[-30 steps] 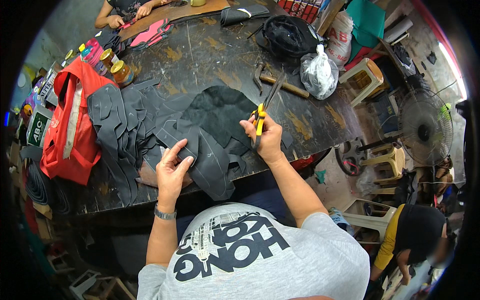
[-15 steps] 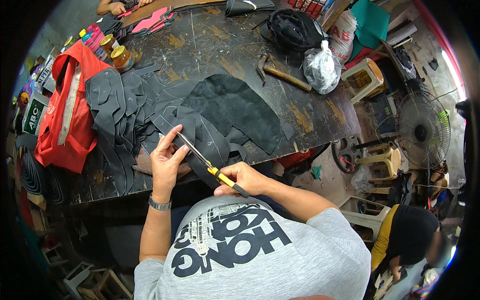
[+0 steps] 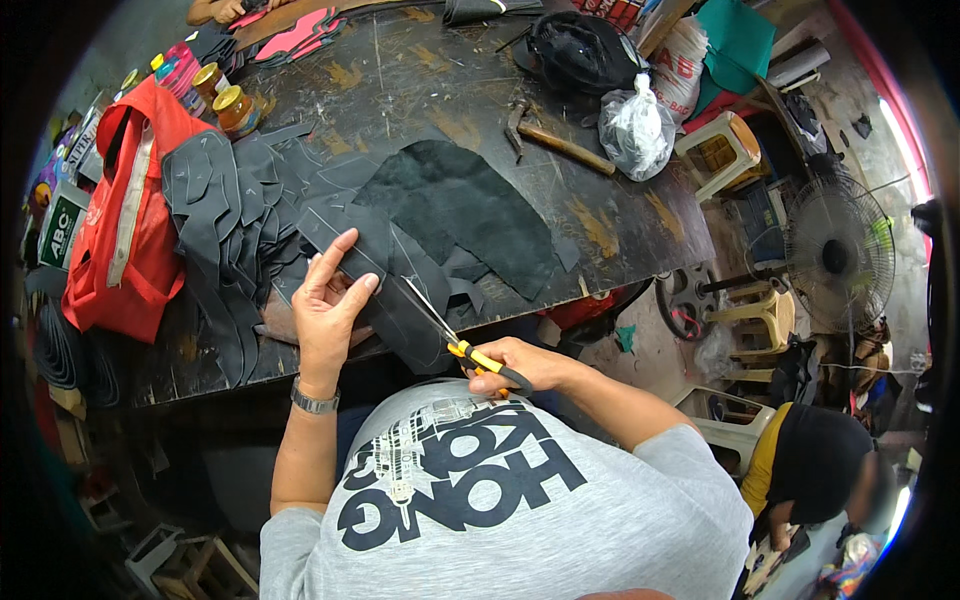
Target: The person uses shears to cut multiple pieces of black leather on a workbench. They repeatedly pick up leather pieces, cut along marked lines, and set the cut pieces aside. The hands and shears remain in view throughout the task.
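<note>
My left hand (image 3: 325, 315) grips a dark grey sheet piece (image 3: 405, 325) with pale outlines drawn on it, its thumb and forefinger at the sheet's near left part. A pair of scissors (image 3: 466, 352) with yellow and black handles is in my right hand (image 3: 522, 364), the fingers wrapped round the handles. Their blades point up and left over the sheet's right part. To the left lies a heap of cut dark grey pieces (image 3: 215, 195), many marked with pale lines. Beyond my hands rests a larger black hide-like piece (image 3: 455, 215), flat on the worn black table (image 3: 400, 90).
A red bag (image 3: 130, 220) stands at the table's left, near lidded jars (image 3: 236, 110). A hammer (image 3: 565, 148), a black cap-like item (image 3: 580, 55) and a white plastic bag (image 3: 637, 135) lie far right. A fan (image 3: 838, 255) and a bent-over person (image 3: 815, 460) are at right.
The scissors and my right hand have moved right and away from my left hand, and the blades have drawn back from beside my left fingers. My left hand still grips the sheet.
</note>
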Motion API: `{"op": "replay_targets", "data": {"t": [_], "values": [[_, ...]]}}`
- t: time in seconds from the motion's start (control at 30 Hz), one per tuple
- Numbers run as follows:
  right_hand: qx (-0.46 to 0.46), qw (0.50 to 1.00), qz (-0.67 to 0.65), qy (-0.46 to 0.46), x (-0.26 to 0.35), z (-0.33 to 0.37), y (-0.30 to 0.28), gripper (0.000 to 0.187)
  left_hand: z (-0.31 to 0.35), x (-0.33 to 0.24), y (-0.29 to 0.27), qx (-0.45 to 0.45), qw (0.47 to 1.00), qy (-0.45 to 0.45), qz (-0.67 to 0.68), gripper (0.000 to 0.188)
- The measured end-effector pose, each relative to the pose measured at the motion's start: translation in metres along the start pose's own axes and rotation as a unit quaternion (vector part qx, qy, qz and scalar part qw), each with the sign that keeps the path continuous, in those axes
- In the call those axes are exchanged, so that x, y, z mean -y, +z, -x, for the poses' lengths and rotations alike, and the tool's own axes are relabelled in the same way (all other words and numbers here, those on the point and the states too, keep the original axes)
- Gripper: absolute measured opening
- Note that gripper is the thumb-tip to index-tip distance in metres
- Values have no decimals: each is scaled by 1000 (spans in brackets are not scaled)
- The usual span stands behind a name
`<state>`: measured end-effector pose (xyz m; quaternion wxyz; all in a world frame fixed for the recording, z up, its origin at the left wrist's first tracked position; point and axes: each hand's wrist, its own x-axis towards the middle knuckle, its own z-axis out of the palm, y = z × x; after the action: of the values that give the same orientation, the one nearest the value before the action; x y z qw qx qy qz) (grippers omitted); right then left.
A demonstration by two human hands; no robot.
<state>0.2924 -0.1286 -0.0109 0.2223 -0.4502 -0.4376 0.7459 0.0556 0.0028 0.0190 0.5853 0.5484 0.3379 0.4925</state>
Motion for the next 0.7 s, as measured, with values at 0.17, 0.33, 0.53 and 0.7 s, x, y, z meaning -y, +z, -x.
{"op": "replay_targets", "data": {"t": [0.17,0.33,0.53,0.7], "values": [[-8,999,-34,-13,-3,-8,11,40,6,2,6,34,993,18,-115,57],[0,1000,-12,-13,-4,-20,18,40,9,2,8,29,993,9,-117,57],[6,999,-5,-51,-8,-23,19,40,13,2,3,24,992,-37,-121,58],[-8,999,-20,-49,-11,-21,18,41,13,1,11,45,992,-46,-107,59]]}}
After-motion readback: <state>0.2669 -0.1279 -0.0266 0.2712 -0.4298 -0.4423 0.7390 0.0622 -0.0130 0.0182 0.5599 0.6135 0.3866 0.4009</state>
